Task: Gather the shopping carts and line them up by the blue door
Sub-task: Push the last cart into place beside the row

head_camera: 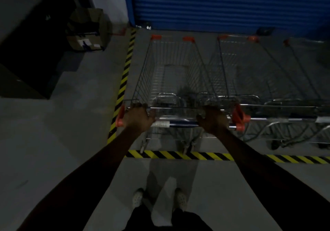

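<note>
Both hands gripped the push bar of a wire shopping cart: the left hand wrapped around its left end beside an orange end cap, the right hand closed on its right end. A white label on the bar between them was too blurred to read. The cart stood on the floor inside the yellow-and-black hazard tape, nose toward the blue roller door. Just beside it on the right stood a second cart, and a third cart (partly cut off by the frame edge). A taped cardboard box sat by the wall at the left; its labels were illegible.
</note>
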### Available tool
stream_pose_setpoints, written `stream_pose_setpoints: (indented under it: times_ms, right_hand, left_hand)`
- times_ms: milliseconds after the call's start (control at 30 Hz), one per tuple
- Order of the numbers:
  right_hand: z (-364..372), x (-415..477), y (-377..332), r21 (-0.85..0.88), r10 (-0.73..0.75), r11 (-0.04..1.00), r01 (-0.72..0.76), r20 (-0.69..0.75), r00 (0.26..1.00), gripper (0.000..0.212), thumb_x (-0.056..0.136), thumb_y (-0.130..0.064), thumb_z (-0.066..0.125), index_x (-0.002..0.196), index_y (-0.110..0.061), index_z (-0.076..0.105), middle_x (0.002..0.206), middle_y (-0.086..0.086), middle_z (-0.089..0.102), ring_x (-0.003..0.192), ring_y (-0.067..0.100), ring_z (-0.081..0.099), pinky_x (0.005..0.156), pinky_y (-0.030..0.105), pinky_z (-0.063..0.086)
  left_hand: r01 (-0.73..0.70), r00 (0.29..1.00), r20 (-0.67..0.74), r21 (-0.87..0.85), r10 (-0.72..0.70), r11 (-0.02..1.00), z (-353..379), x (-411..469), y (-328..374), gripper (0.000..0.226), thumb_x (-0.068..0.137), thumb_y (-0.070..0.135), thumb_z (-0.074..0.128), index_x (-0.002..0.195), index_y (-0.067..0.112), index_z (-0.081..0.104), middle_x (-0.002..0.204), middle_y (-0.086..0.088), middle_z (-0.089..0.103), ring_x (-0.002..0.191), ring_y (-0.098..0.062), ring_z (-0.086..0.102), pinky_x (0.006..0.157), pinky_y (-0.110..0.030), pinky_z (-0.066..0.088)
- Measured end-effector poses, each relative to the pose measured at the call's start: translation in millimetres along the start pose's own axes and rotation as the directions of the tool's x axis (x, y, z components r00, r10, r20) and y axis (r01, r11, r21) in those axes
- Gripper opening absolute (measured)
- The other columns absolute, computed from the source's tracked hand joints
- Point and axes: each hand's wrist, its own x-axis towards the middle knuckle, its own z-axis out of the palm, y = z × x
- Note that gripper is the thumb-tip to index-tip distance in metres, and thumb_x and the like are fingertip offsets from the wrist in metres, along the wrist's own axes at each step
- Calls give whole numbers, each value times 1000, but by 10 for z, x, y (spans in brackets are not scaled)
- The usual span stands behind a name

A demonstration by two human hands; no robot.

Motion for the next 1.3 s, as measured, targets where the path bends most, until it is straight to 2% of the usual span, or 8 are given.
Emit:
stream_pose_setpoints:
  times_ms: [133, 333, 533, 667, 800, 933, 1100, 1300]
  right_hand:
    - [-23, 76, -61, -34, 56, 998, -56, -15, 998, 54, 87, -52, 52, 128, -19, 63, 125, 13, 65, 112, 35, 62, 85, 39, 53]
    - [-30, 158, -73, -49, 109, 993, -110, -14, 994, 55, 88, -56, 53, 134, -26, 59, 130, 10, 63, 116, 30, 60, 87, 36, 50]
    - [-22, 212, 27, -82, 38, 996, -39, -17, 999, 58, 90, -57, 50, 130, -18, 62, 125, 11, 65, 113, 30, 60, 85, 38, 53]
    - [-3, 213, 100, -60, 33, 998, -34, -12, 999, 63, 88, -66, 43, 131, -24, 60, 123, 10, 64, 108, 28, 62, 79, 35, 52]
    - [-33, 198, 137, -46, -5, 999, 4, -15, 1000, 55, 93, -55, 53, 135, -20, 58, 129, 13, 61, 119, 31, 58, 88, 38, 52]
    - [-17, 201, 189, -66, -40, 997, 40, -5, 999, 57, 93, -57, 51, 134, -18, 58, 128, 11, 63, 120, 30, 56, 89, 38, 51]
    - [-21, 183, 233, -50, -77, 996, 77, -4, 997, 57, 91, -61, 52, 129, -20, 60, 124, 10, 63, 116, 30, 59, 87, 39, 52]
    - [-62, 161, 283, -76, -172, 982, 172, 13, 985, 57, 93, -63, 46, 128, -20, 62, 124, 7, 65, 118, 27, 57, 89, 37, 48]
  left_hand:
    - [-60, 998, -5, -3, 60, 998, -12, 215, -8, 55, 87, 47, 37, 109, 9, 71, 111, -17, 68, 105, -37, 63, 86, -42, 48]
    - [-125, 992, -10, 11, 125, 992, 6, 402, -12, 57, 86, 47, 34, 112, 9, 69, 113, -16, 66, 106, -34, 60, 85, -41, 48]
    - [-138, 987, -78, 8, 138, 990, 41, 399, 45, 74, 79, 53, 15, 99, 7, 68, 103, -17, 66, 98, -37, 62, 79, -42, 47]
    - [-126, 988, -90, 16, 127, 992, 112, 401, 47, 62, 80, 48, 22, 89, 7, 67, 93, -16, 67, 88, -37, 64, 71, -39, 46]
    - [-99, 994, -27, 105, 102, 990, 253, 431, -35, 54, 82, 51, 37, 111, 16, 67, 117, -10, 65, 111, -34, 60, 88, -47, 47]
    - [-108, 994, 10, 200, 108, 974, 349, 407, -110, 64, 82, 57, 26, 117, 22, 66, 126, -3, 62, 117, -31, 54, 92, -48, 43]
    - [-16, 998, -63, 36, 19, 999, 231, 267, 64, 61, 83, 52, 39, 121, 13, 65, 121, -14, 64, 116, -36, 57, 90, -45, 48]
    - [-5, 1000, -17, 51, 6, 999, 152, 143, 117, 56, 86, 51, 36, 110, 11, 67, 108, -14, 67, 102, -36, 63, 88, -42, 51]
